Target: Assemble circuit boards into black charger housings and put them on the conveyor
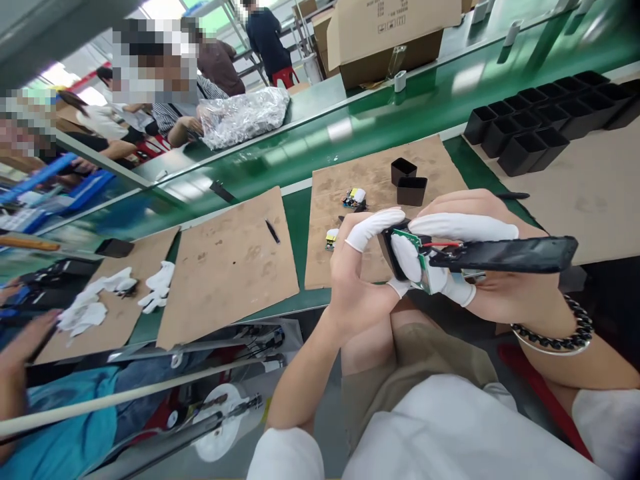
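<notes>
My left hand (363, 267) wears white finger cots and pinches a small black housing (391, 250) with a green circuit board (417, 257) going into it. My right hand (475, 267), also with finger cots and a black bead bracelet on the wrist, grips the same board and a flat black cover piece (505, 255) joined to it by a red wire. Both hands are held above my lap, in front of the bench edge. On the cardboard mat (345, 267) just beyond them lie two small loose circuit boards (354, 197) and two empty black housings (407, 180).
A batch of several black housings (540, 120) stands at the right on another cardboard sheet. A green conveyor belt (350, 130) runs behind the mats. White gloves (157, 287) lie on the left mats. Other people sit left and across the belt; cardboard boxes (390, 33) stand behind.
</notes>
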The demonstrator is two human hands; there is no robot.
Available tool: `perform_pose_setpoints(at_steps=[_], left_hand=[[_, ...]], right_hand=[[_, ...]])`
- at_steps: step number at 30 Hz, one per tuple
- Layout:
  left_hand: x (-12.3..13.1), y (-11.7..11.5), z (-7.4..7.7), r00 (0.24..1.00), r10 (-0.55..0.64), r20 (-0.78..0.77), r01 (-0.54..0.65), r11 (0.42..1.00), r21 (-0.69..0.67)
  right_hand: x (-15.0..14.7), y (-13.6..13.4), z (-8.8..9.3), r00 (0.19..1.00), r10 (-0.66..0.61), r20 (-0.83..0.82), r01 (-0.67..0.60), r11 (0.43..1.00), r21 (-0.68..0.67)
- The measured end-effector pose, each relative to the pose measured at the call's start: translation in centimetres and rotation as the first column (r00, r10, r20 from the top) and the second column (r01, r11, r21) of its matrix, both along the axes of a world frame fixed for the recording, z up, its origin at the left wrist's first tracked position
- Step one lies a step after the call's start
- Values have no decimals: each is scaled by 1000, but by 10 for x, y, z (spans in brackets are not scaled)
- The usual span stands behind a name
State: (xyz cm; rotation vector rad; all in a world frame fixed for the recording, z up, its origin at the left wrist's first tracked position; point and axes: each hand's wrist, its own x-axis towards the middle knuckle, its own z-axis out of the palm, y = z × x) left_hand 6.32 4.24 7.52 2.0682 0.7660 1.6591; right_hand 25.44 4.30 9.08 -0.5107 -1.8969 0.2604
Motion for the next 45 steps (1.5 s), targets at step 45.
perform_pose_setpoints(at_steps=[45], left_hand=[[-13, -8, -74, 977, 9, 213, 169, 575, -800]], right_hand=[[24, 52, -16, 987, 143, 78, -73, 817, -572]])
